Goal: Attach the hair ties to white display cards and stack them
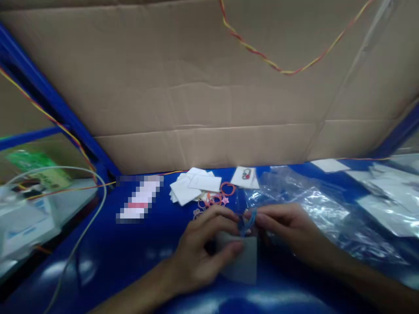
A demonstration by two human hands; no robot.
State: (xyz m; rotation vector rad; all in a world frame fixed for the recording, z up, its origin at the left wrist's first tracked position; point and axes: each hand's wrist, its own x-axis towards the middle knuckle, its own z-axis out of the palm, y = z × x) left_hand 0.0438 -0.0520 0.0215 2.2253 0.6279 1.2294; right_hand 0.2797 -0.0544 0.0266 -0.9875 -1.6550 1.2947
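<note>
Both hands are over the blue worktop point(131, 266), nearer the person than the pile of white cards point(195, 186) and off to its right. The left hand point(201, 253) has a greyish card point(247, 264) in its grip, thumb laid against the face. The right hand's point(294, 233) grip is pinched on a blue band point(251, 220) at that card's far edge; whether the two are joined, I can't make out. Just in front of the pile lie orange and pink bands point(214, 200); to its right sits a white packet point(252, 179) with a red-and-dark figure, and farther right, clear plastic bags point(322, 205).
</note>
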